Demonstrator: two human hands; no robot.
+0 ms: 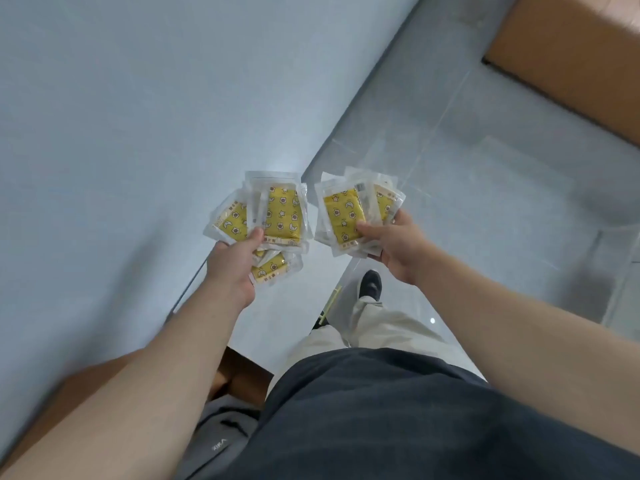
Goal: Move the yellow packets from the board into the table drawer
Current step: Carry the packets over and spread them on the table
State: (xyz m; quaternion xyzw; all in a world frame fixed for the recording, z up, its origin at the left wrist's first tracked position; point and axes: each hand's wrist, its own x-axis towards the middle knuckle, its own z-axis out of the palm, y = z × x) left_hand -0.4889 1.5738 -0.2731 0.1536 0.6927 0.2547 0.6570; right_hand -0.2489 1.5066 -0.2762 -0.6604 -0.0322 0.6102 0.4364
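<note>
Black shoe (370,285) and beige trousers (381,327) stand on grey floor tiles (485,150); a brown cardboard box (571,57) lies at the upper right corner.

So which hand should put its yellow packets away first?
Probably the left hand: it holds its packets at the white table's edge. The right hand is out over the floor. No drawer shows.

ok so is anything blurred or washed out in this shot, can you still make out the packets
Head view: the yellow packets held in the left hand and right hand are fairly sharp, star and moon print readable; head view: the left forearm smears with motion blur toward the lower-left corner; head view: a small glint shows on the floor.
</note>
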